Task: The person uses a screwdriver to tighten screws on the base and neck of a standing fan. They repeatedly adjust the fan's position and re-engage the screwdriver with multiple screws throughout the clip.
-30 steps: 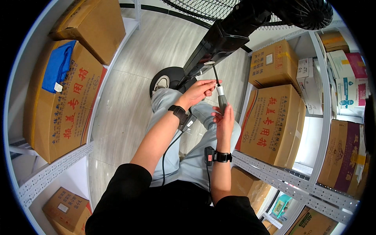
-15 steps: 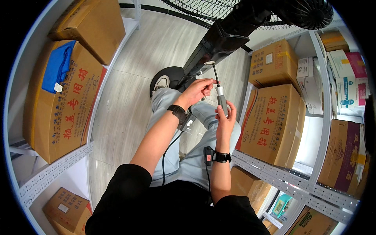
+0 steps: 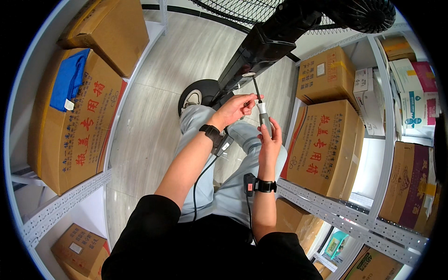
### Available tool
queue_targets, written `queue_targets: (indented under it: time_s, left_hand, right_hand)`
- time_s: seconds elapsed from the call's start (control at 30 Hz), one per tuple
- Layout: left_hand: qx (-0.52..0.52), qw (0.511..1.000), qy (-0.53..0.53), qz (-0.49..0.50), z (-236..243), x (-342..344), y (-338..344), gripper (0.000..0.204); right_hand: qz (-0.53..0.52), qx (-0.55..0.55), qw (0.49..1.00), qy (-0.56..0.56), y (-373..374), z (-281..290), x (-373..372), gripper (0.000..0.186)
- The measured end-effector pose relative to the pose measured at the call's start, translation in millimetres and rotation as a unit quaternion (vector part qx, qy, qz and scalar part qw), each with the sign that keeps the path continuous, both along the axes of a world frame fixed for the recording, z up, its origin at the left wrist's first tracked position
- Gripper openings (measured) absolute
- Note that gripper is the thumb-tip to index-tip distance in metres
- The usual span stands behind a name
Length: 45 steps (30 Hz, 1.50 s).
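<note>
A screwdriver (image 3: pixel 264 115) with a grey and white handle and a dark shaft points up to the black fan's column (image 3: pixel 255 55). Its tip meets a pale round spot (image 3: pixel 248 74) on that column. Around the handle close the fingers of my right hand (image 3: pixel 269 142). My left hand (image 3: pixel 233 109) has its thumb and fingertips pinched at the shaft, just above the handle; its other fingers curl in. Whether a small part is also in that hand is hidden. Both wrists wear black bands with devices and cables.
Metal shelving with cardboard boxes (image 3: pixel 322 149) stands close on my right. More boxes (image 3: pixel 77 126) fill the left shelf, one with a blue cloth (image 3: pixel 70 79) on top. The fan's wire guard (image 3: pixel 238 11) is at the top. A round black base (image 3: pixel 198 95) sits by my shoe.
The screwdriver handle has turned and tilted slightly, and my right fingers have shifted a little with it. My left hand stays almost in place.
</note>
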<state>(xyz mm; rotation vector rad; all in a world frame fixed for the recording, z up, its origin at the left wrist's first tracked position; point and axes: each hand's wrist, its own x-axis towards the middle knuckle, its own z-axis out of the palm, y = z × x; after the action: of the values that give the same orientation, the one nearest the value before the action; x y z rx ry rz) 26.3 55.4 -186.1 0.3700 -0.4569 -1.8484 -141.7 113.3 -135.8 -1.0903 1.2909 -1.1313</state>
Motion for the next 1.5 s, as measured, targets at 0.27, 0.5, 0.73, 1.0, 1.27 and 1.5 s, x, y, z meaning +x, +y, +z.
queue_targets:
  time_s: [0.27, 0.5, 0.73, 1.0, 1.27, 1.5]
  left_hand:
    - [0.046, 0.998, 0.031, 0.011, -9, 1, -2, 0.037]
    - [0.024, 0.999, 0.019, 0.018, -8, 3, -1, 0.038]
    - [-0.022, 1.000, 0.012, -0.007, -5, 4, 0, 0.045]
    - [-0.022, 0.999, 0.028, -0.022, -6, 3, 0, 0.053]
    - [-0.029, 0.999, 0.021, -0.028, -2, 3, 2, 0.053]
    - [-0.024, 0.999, 0.016, -0.019, -4, 2, 0, 0.050]
  right_hand:
    - [-0.008, -0.004, 1.000, -0.009, 0, 0, 0, 0.041]
    - [0.034, 0.145, 0.945, -0.292, -8, 1, -17, 0.038]
    - [-0.005, 0.010, 0.998, -0.057, 1, 6, -3, 0.035]
    - [0.048, 0.155, 0.963, -0.216, -3, 7, -9, 0.049]
    - [0.069, 0.243, 0.919, -0.304, -8, 0, -15, 0.039]
    - [0.021, 0.134, 0.979, -0.153, -7, 2, -5, 0.033]
